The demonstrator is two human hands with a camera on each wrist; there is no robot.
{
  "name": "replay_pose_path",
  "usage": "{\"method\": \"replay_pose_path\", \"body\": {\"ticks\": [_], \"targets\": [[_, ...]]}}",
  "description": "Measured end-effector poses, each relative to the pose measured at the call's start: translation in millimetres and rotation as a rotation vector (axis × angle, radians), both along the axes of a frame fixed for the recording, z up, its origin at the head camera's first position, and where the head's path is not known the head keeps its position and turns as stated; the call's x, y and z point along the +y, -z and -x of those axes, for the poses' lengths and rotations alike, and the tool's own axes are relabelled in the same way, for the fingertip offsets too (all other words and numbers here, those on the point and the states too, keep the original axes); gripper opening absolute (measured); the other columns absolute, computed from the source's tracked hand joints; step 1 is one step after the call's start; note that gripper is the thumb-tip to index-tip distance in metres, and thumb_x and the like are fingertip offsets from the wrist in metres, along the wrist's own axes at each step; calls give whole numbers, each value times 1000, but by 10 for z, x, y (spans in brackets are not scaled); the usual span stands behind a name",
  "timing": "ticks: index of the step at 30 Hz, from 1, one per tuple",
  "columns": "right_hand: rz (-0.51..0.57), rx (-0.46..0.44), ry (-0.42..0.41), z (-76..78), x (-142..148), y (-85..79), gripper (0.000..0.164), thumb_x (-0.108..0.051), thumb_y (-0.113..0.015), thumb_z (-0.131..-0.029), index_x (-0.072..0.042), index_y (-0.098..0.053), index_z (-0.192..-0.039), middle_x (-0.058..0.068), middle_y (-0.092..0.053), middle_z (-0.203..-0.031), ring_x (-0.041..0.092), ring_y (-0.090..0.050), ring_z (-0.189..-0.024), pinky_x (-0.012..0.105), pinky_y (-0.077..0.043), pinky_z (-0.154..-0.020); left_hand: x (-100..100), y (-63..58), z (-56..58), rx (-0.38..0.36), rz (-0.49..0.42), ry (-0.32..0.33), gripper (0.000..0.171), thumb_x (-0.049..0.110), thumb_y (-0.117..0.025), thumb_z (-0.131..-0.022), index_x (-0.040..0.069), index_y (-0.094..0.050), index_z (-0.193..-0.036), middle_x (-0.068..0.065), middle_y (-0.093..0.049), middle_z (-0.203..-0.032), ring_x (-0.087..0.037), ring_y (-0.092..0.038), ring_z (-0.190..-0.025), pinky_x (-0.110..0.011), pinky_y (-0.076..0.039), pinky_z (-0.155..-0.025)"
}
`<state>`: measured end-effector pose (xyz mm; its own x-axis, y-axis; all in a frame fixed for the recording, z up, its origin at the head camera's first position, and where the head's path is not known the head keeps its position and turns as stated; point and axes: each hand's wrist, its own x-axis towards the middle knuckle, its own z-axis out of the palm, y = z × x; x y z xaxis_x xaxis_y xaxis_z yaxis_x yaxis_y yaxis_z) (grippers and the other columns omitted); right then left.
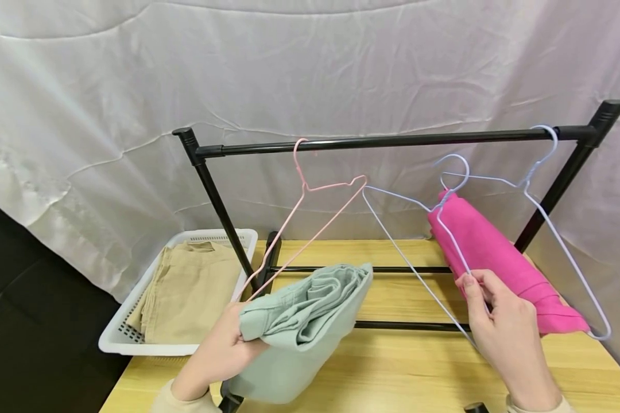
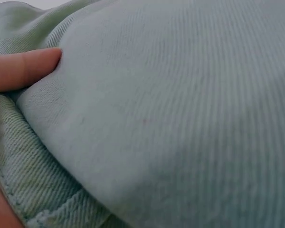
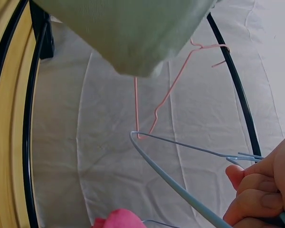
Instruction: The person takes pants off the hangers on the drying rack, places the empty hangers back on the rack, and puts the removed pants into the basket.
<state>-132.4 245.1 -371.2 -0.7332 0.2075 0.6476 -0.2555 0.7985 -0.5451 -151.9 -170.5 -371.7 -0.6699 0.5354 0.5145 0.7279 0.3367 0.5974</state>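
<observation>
My left hand (image 1: pixel 224 347) grips a folded pale green twill garment (image 1: pixel 299 310) from its left side, the thumb pressed against the cloth. The garment fills the left wrist view, with a stitched seam low at left. My right hand (image 1: pixel 506 327) pinches a light blue wire hanger (image 1: pixel 408 264) by its lower right side. Its hook is off the rail, and no cloth hangs on it. Behind it, bright pink cloth (image 1: pixel 496 258) is draped over another light blue hanger (image 1: pixel 553 223) hooked at the rail's right end.
A black garment rack (image 1: pixel 382 141) stands on the wooden table (image 1: pixel 392 378). Left of centre, a bare pink hanger (image 1: pixel 317 229) hangs from its rail. At left, a white basket (image 1: pixel 129 347) holds folded beige cloth (image 1: pixel 196 292). Pale curtain fabric (image 1: pixel 299 69) hangs behind.
</observation>
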Motion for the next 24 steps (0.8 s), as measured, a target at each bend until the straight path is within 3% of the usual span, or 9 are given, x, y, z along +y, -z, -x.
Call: {"method": "replay_pose_path", "body": {"ticks": [1, 7, 11, 16, 19, 24], "targets": [[-1, -1, 1, -5, -2, 0, 15, -17, -63, -107, -15, -75, -99, -40, -61, -79, -2, -44, -55, 23, -36, -56, -35, -3, -20, -5, -1, -9, 62, -11, -71, -85, 20, -72, -139, 2, -78, -130, -7, -75, -112, -25, -61, -91], [-2, -3, 2, -19, -10, -6, 16, -17, -61, -109, -13, -74, -100, 1, -76, -78, -1, -42, -54, 22, -34, -55, -250, -28, -127, 27, 39, -57, 62, -12, -73, -82, 23, -74, -133, 10, -79, -116, -3, -73, -100, -23, -60, -86], [0, -10, 0, -24, -8, -7, 16, -17, -61, -109, -12, -74, -101, 5, -78, -80, -1, -41, -54, 22, -34, -55, -407, -44, -182, 60, 71, -79, 66, -16, -70, -76, 28, -75, -124, 15, -77, -106, -1, -70, -92, -20, -58, -82], [3, -17, -1, -29, -6, -9, 16, -17, -61, -109, -12, -74, -101, 6, -80, -83, -3, -45, -57, 20, -36, -57, -600, -72, -216, 94, 101, -71, 77, -21, -66, -70, 27, -74, -129, 13, -78, -116, -2, -72, -102, -16, -56, -95], [4, -23, -2, -31, -4, -7, 17, -17, -60, -109, -12, -74, -101, 6, -80, -84, -2, -45, -57, 20, -36, -57, -711, -79, -230, 118, 105, -51, 78, -23, -65, -70, 22, -73, -133, 9, -78, -120, -3, -73, -106, -16, -55, -98], [6, -30, -5, -32, 3, -2, 17, -18, -60, -110, -12, -74, -102, 7, -81, -86, -3, -45, -57, 20, -36, -57, -895, -87, -279, 79, 101, -67, 74, -23, -65, -74, 23, -73, -132, 11, -78, -117, -1, -72, -100, -15, -55, -91]]}}
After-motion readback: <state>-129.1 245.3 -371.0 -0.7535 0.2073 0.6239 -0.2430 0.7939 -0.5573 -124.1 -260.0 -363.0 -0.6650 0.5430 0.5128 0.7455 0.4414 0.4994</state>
